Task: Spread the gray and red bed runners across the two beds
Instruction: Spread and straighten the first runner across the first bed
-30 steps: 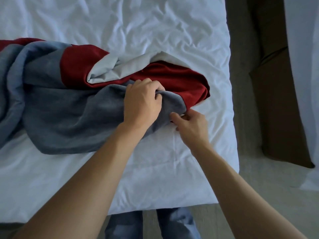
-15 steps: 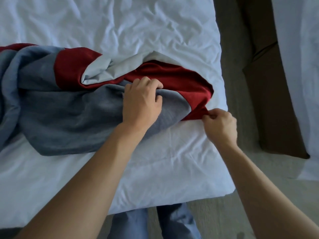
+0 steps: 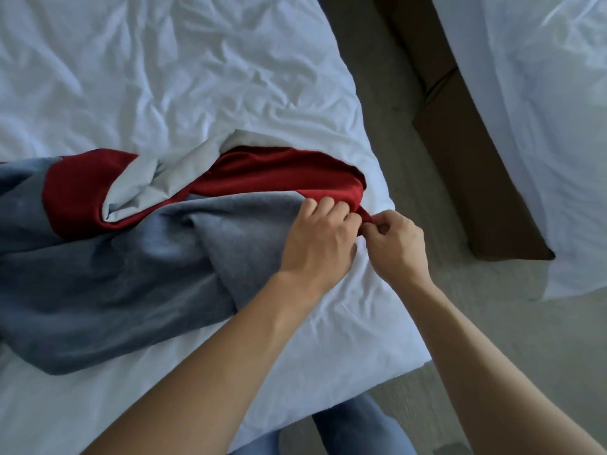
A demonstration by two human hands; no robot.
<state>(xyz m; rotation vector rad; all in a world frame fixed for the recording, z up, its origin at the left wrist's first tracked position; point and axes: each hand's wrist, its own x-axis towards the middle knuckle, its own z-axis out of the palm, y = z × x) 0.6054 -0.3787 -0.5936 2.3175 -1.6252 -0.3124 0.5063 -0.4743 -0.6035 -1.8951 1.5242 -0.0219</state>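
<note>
A gray and red bed runner (image 3: 124,277) lies bunched and twisted across the near bed (image 3: 184,77), its pale lining showing in the folds. Its red end (image 3: 285,175) reaches close to the bed's right edge. My left hand (image 3: 318,238) grips the gray cloth where it meets the red end. Right beside it, my right hand (image 3: 397,244) pinches the red corner between thumb and fingers. The runner's left part runs out of view.
A second bed (image 3: 542,126) with a white sheet stands at the right. Between the beds lie a strip of carpet (image 3: 492,339) and the dark brown bed base (image 3: 460,152). My legs in blue jeans (image 3: 354,428) show at the bed's foot.
My left hand has slid right along the gray cloth to the red end, meeting my right hand, which still pinches the red corner. The runner has been drawn rightward.
</note>
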